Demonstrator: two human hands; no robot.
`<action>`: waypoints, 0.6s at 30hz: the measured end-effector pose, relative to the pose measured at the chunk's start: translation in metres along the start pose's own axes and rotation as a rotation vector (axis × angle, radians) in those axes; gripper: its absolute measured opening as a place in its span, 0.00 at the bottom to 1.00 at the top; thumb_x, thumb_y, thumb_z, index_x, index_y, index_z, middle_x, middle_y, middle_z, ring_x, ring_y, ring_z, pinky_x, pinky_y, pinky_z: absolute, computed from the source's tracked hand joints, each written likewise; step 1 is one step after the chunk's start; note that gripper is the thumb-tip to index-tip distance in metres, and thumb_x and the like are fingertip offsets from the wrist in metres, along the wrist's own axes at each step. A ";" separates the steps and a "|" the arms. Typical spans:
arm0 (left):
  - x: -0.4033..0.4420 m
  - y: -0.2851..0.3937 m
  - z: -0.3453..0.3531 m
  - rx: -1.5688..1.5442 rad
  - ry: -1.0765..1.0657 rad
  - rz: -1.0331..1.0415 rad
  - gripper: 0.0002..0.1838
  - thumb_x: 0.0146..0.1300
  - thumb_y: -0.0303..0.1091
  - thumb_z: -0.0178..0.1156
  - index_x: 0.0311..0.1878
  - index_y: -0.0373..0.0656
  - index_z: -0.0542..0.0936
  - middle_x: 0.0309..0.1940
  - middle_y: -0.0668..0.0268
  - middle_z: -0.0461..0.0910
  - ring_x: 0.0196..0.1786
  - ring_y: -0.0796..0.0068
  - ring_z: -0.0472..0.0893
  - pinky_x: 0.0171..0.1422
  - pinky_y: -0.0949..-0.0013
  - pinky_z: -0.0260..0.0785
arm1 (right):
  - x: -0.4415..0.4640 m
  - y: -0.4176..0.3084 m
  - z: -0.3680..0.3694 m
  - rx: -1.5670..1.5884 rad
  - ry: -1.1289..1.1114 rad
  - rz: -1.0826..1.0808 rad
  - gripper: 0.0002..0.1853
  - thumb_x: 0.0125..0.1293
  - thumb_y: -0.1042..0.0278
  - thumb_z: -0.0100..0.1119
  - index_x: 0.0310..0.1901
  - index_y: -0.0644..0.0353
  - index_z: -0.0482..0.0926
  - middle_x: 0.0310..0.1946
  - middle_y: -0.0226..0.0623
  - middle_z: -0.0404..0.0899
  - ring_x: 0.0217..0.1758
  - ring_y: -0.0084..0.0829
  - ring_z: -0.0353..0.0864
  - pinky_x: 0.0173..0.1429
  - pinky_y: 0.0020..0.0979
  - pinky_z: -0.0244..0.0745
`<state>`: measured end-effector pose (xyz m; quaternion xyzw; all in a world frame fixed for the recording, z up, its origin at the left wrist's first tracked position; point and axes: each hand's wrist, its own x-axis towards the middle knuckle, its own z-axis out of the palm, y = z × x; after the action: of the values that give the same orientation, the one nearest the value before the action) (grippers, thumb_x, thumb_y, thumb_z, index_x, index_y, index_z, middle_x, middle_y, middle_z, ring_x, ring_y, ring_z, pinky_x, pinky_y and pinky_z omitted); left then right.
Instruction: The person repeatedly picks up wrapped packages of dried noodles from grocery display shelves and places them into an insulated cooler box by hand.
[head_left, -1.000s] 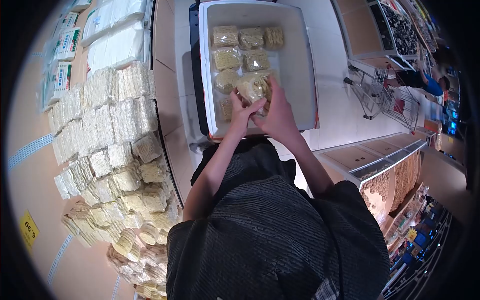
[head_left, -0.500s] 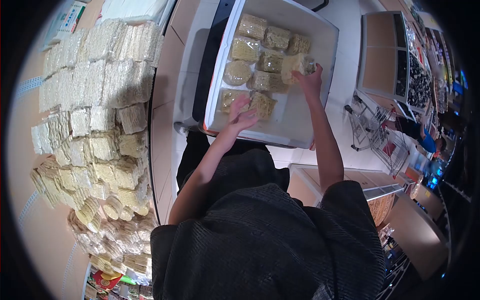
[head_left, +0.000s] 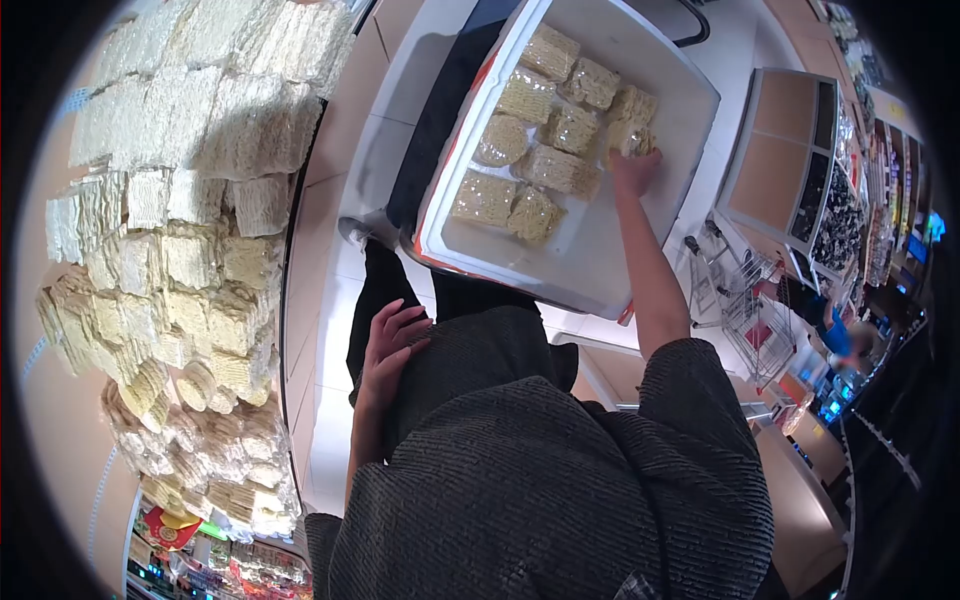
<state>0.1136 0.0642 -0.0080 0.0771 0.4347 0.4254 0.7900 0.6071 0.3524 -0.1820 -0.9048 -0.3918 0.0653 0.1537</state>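
Note:
A white foam box [head_left: 600, 285] holds several clear-wrapped packs of pale dried noodles, laid in rows; one of them is a round pack [head_left: 502, 140]. My right hand [head_left: 636, 172] reaches into the box at its right side, its fingers closed on a noodle pack [head_left: 630, 137] just below another pack. Outside the box, my left hand [head_left: 390, 350] is beside my dark shirt with its fingers apart and nothing in it.
Stacked noodle packs [head_left: 190, 260] cover a display counter on the left. A shopping cart [head_left: 745, 315] stands at the right, with a person [head_left: 835, 335] near it. A display cabinet [head_left: 780, 150] is at the upper right, over the tiled floor.
My right hand has carried a pack from between both hands to the right side of the box. My left hand has let go and drawn back to my body. The view has shifted.

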 end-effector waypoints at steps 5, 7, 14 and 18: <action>-0.001 0.005 0.003 -0.042 0.022 -0.004 0.49 0.62 0.36 0.71 0.84 0.47 0.56 0.77 0.53 0.67 0.78 0.55 0.72 0.79 0.49 0.68 | -0.004 0.007 0.004 0.074 0.008 -0.010 0.56 0.48 0.55 0.85 0.74 0.68 0.62 0.69 0.56 0.71 0.72 0.56 0.73 0.74 0.51 0.72; -0.001 0.008 0.004 -0.041 0.029 -0.012 0.49 0.61 0.37 0.71 0.84 0.46 0.56 0.77 0.53 0.67 0.78 0.55 0.72 0.79 0.49 0.68 | -0.003 0.010 0.005 0.099 0.022 0.017 0.56 0.48 0.55 0.86 0.74 0.69 0.62 0.69 0.57 0.71 0.72 0.57 0.73 0.75 0.51 0.71; -0.001 0.009 0.002 -0.037 0.050 -0.039 0.50 0.61 0.39 0.72 0.84 0.46 0.56 0.77 0.52 0.68 0.78 0.55 0.72 0.79 0.50 0.68 | 0.010 0.019 0.034 0.142 0.082 0.109 0.54 0.48 0.56 0.85 0.72 0.70 0.62 0.67 0.59 0.71 0.72 0.58 0.71 0.77 0.51 0.69; -0.002 0.012 0.005 -0.032 0.063 -0.051 0.50 0.61 0.41 0.72 0.84 0.46 0.56 0.77 0.52 0.67 0.78 0.55 0.72 0.79 0.50 0.68 | -0.003 0.000 0.021 0.205 0.073 0.156 0.54 0.49 0.55 0.85 0.71 0.70 0.63 0.66 0.58 0.71 0.73 0.58 0.70 0.77 0.51 0.68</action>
<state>0.1101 0.0715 0.0023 0.0399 0.4541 0.4141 0.7878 0.5996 0.3549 -0.2017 -0.9137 -0.3059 0.0838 0.2540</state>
